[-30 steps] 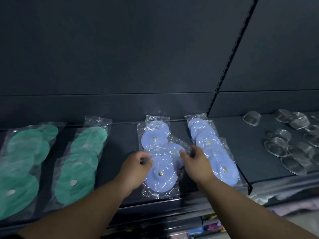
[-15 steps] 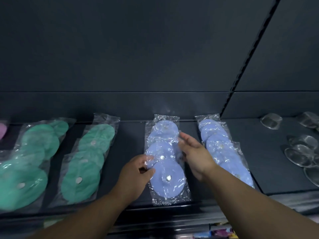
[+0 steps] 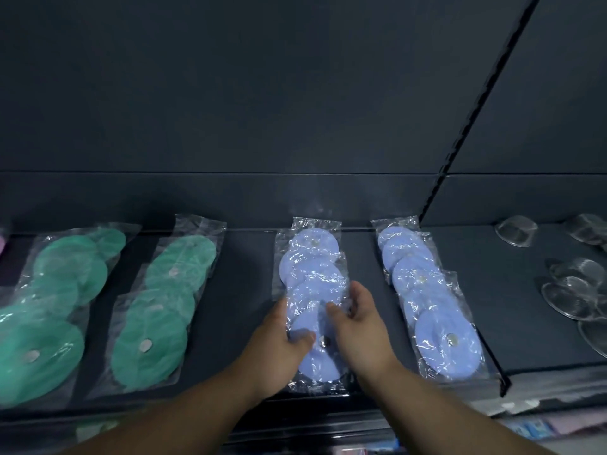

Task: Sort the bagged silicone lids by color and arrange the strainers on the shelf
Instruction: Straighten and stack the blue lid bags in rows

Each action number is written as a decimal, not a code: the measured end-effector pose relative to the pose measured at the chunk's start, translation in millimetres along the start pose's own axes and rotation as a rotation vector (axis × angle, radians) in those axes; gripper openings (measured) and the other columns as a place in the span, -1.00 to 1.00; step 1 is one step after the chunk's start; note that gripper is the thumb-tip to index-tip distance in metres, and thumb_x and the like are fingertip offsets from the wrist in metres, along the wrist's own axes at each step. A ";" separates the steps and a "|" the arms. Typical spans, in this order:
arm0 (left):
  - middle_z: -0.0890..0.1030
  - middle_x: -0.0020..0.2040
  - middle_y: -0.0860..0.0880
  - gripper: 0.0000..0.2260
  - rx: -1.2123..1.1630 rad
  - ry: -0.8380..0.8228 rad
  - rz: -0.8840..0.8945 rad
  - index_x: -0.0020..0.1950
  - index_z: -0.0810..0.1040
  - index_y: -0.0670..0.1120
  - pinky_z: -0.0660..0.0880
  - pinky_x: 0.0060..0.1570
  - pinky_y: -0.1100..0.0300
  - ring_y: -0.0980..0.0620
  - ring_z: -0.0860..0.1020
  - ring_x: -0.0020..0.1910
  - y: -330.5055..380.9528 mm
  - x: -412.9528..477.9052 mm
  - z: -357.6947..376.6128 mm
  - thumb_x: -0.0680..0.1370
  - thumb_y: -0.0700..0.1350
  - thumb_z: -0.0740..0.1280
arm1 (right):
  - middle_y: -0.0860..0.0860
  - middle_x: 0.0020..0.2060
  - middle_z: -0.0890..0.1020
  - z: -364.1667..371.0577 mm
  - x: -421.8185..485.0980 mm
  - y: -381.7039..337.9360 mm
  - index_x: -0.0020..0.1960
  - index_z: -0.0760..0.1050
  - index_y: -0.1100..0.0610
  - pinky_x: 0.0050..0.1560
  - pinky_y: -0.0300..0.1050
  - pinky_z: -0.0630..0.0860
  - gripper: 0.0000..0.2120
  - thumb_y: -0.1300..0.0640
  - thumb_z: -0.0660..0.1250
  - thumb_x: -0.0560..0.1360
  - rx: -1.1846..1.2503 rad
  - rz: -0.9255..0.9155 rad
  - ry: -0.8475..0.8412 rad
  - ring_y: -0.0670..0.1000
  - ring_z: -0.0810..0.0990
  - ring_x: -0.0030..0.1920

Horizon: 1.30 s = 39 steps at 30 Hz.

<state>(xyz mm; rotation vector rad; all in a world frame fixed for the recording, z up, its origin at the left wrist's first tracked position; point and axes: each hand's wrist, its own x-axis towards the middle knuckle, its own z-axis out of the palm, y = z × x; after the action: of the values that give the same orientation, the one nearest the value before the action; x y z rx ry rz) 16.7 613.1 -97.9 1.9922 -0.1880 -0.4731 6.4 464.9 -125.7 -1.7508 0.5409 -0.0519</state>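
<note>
Both hands [image 3: 279,339] [image 3: 358,326] flanking blue lids bag [image 3: 312,290]

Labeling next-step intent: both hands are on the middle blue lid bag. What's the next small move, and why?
Probably let go and withdraw both hands. The left hand and right hand flank the front blue lid bag, which already lies lengthwise, in line with the blue bag behind it and roughly parallel to the right blue row. The strainers lie loosely clustered, so they likely come next.

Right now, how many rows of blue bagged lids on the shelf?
2. One row lies mid-shelf under both hands, left hand and right hand on its near bag. The other row lies just right of it. Bags overlap, so bag count is unclear.
</note>
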 end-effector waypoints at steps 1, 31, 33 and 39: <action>0.58 0.06 0.16 -0.63 -0.006 0.004 0.005 0.29 0.34 0.18 0.38 -0.23 0.59 0.37 0.55 -0.13 0.0 -0.8 2.3 0.55 -0.12 0.32 | 0.02 0.06 0.65 1.6 -0.5 1.8 0.33 0.33 -0.07 -0.13 -0.12 0.59 -0.55 0.01 0.35 0.48 0.005 0.008 -0.005 0.00 0.63 -0.13; 0.67 0.04 -0.04 -0.67 -0.481 0.050 -0.112 0.24 0.47 0.01 0.58 0.08 -0.03 -0.02 0.66 0.00 21.1 68.4 -1.1 0.49 -0.12 0.39 | -0.10 0.09 0.65 -2.6 55.4 -25.9 0.27 0.38 -0.04 0.19 -0.04 0.54 -0.53 0.11 0.45 0.42 0.075 -0.005 -0.090 -0.11 0.64 0.05; 0.68 0.03 -0.08 -0.64 -0.462 0.037 -0.111 0.18 0.52 0.00 0.55 0.11 -0.17 -0.10 0.66 0.00 23.3 71.6 0.3 0.39 -0.03 0.39 | -0.07 0.05 0.66 -6.1 59.2 -29.3 0.18 0.45 0.01 0.14 -0.12 0.54 -0.66 0.11 0.42 0.44 -0.061 -0.029 -0.051 -0.09 0.65 -0.01; 0.68 0.00 -0.02 -0.64 -0.439 0.054 -0.160 0.12 0.52 0.09 0.55 0.10 -0.16 -0.06 0.66 -0.03 21.0 79.8 7.6 0.33 0.01 0.36 | -0.19 -0.07 0.63 -11.3 63.1 -33.9 0.23 0.44 0.01 -0.16 -0.49 0.45 -0.71 0.13 0.31 0.52 -0.145 -0.012 -0.070 -0.22 0.60 -0.12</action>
<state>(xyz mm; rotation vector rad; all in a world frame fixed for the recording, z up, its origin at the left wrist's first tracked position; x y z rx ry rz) 87.8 570.7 -101.9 1.5920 0.1050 -0.5125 70.0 435.5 -107.0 -1.8896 0.4934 0.0415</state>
